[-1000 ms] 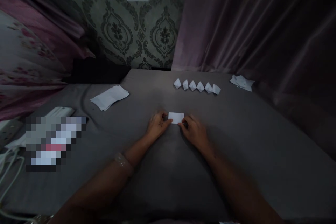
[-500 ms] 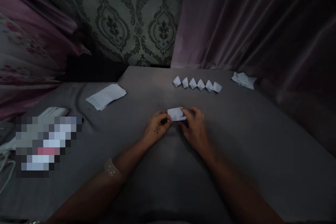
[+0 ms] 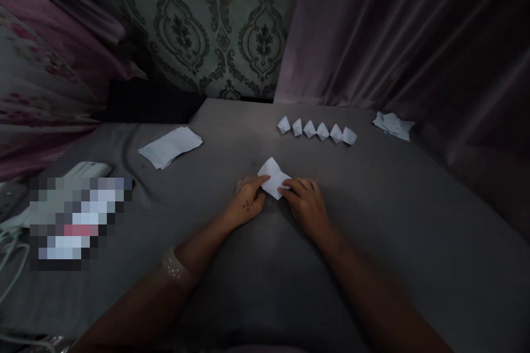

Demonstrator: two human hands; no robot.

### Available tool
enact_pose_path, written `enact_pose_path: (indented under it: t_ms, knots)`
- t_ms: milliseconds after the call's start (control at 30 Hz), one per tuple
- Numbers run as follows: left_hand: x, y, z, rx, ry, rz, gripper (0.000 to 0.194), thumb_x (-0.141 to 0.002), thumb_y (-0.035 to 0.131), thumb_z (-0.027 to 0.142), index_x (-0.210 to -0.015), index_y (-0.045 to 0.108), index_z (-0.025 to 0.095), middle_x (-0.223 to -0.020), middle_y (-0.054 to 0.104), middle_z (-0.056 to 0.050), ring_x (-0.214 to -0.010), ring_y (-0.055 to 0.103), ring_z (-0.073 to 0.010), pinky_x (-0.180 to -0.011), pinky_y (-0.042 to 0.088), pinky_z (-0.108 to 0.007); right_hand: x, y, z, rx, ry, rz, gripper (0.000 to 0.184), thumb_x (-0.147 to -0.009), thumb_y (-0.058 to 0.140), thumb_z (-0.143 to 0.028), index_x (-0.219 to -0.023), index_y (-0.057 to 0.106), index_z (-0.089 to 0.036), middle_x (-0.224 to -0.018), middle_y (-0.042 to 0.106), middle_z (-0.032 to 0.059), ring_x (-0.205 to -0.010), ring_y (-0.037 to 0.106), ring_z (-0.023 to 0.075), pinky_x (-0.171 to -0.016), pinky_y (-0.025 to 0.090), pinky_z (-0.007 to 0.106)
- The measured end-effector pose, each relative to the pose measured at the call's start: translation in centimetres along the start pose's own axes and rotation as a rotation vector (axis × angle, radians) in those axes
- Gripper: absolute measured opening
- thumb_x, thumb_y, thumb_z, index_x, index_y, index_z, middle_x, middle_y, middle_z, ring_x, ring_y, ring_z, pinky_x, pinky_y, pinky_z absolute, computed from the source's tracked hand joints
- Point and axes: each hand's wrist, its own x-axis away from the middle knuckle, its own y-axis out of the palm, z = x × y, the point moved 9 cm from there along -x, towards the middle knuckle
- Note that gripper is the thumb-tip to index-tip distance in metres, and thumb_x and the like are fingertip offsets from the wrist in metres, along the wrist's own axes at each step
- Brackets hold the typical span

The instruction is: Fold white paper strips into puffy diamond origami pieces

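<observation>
Between my hands is a small white sheet of folded paper (image 3: 273, 179), turned with one corner pointing away from me. My left hand (image 3: 247, 198) grips its left side, the index finger lying on top of the paper. At the right edge, my right hand (image 3: 306, 198) pinches the paper between thumb and fingers. Beyond them, several small folded paper pieces (image 3: 322, 131) stand in a row on the grey cloth surface (image 3: 232, 138).
A stack of white paper sheets (image 3: 170, 146) lies to the left. Crumpled paper pieces (image 3: 394, 125) lie at the far right. On the left are a pixelated object (image 3: 83, 220), a white device (image 3: 89, 170) and pale cables (image 3: 16, 253). Curtains (image 3: 351, 33) and a patterned wall (image 3: 223, 22) border the back.
The paper in my hands has gone from a flat strip-like shape to a diamond-like one with a corner pointing away. My left index finger has moved onto it. The view has shifted slightly.
</observation>
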Motion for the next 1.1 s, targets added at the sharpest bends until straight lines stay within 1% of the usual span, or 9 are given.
enact_pose_path:
  t_ms: [100,233,300,400,467,567,700,933,1100]
  knots:
    - [0.5,0.7,0.4,-0.197,0.055,-0.052,0.054,-0.076,0.046,0.008,-0.129,0.053,0.017,-0.129,0.058,-0.013,-0.127,0.046,-0.0300,-0.099,0.042,-0.049,0.0,0.7,-0.2,-0.033,-0.020,-0.048,0.026,-0.091,0.053,-0.011,-0.107,0.071,-0.021,-0.120,0.067,0.0092,-0.116,0.056,0.0226,-0.096,0.044,0.041]
    - [1.2,-0.3,2.1,-0.449,0.115,0.042,0.043,-0.080,0.051,0.011,-0.121,0.057,0.019,-0.152,0.034,-0.014,-0.141,0.022,-0.0389,-0.105,0.031,-0.060,0.1,1.4,-0.1,-0.066,0.038,-0.130,0.030,-0.089,0.052,-0.006,-0.110,0.070,-0.019,-0.124,0.066,0.0114,-0.122,0.056,0.0241,-0.102,0.044,0.045]
    - [1.6,-0.3,3.2,-0.485,0.169,0.019,0.036,-0.082,0.049,0.010,-0.115,0.059,0.018,-0.148,0.039,-0.014,-0.138,0.029,-0.0374,-0.106,0.031,-0.058,0.3,1.6,0.0,-0.082,0.064,-0.163,0.032,-0.089,0.051,-0.006,-0.113,0.069,-0.018,-0.126,0.065,0.0116,-0.119,0.058,0.0240,-0.103,0.044,0.045]
    - [2.1,0.4,3.9,-0.373,0.200,-0.074,0.030,-0.085,0.044,0.009,-0.111,0.059,0.015,-0.123,0.057,-0.015,-0.117,0.051,-0.0285,-0.097,0.045,-0.045,0.3,1.5,0.5,-0.161,0.121,-0.162,0.031,-0.092,0.050,-0.012,-0.117,0.066,-0.019,-0.126,0.064,0.0105,-0.117,0.059,0.0228,-0.101,0.047,0.043]
    - [2.2,0.3,3.7,-0.257,0.166,-0.046,0.026,-0.088,0.042,0.011,-0.106,0.060,0.014,-0.110,0.060,-0.013,-0.104,0.056,-0.0241,-0.091,0.049,-0.038,0.3,1.4,1.1,-0.237,0.185,-0.132,0.029,-0.094,0.050,-0.019,-0.119,0.065,-0.020,-0.124,0.066,0.0093,-0.115,0.060,0.0223,-0.098,0.049,0.041]
    - [2.2,0.0,2.8,-0.126,0.109,0.054,0.020,-0.091,0.043,0.017,-0.097,0.062,0.016,-0.101,0.061,-0.010,-0.097,0.058,-0.0215,-0.090,0.049,-0.036,0.0,1.2,1.8,-0.309,0.259,-0.092,0.026,-0.095,0.050,-0.027,-0.113,0.068,-0.021,-0.119,0.068,0.0081,-0.111,0.061,0.0223,-0.096,0.049,0.039]
    - [1.9,-0.2,1.3,-0.049,0.029,0.143,0.014,-0.090,0.049,0.021,-0.089,0.062,0.017,-0.095,0.062,-0.007,-0.095,0.058,-0.0212,-0.088,0.048,-0.037,-0.4,1.2,2.3,-0.351,0.316,-0.062,0.024,-0.095,0.049,-0.027,-0.102,0.071,-0.020,-0.112,0.070,0.0078,-0.108,0.062,0.0215,-0.095,0.048,0.037]
    - [1.5,-0.4,0.7,-0.003,-0.017,0.168,0.017,-0.093,0.046,0.022,-0.086,0.061,0.018,-0.089,0.061,-0.006,-0.090,0.057,-0.0207,-0.085,0.047,-0.037,-1.0,1.2,2.5,-0.325,0.382,-0.058,0.025,-0.095,0.046,-0.027,-0.092,0.070,-0.019,-0.103,0.070,0.0081,-0.100,0.062,0.0209,-0.090,0.047,0.034]
    - [1.4,-0.1,0.0,-0.011,-0.042,0.192,0.020,-0.094,0.045,0.023,-0.085,0.062,0.016,-0.089,0.059,-0.007,-0.089,0.055,-0.0211,-0.084,0.047,-0.038,-1.6,1.6,2.2,-0.213,0.374,-0.074,0.025,-0.095,0.043,-0.027,-0.088,0.065,-0.018,-0.097,0.066,0.0103,-0.094,0.058,0.0235,-0.084,0.046,0.037]
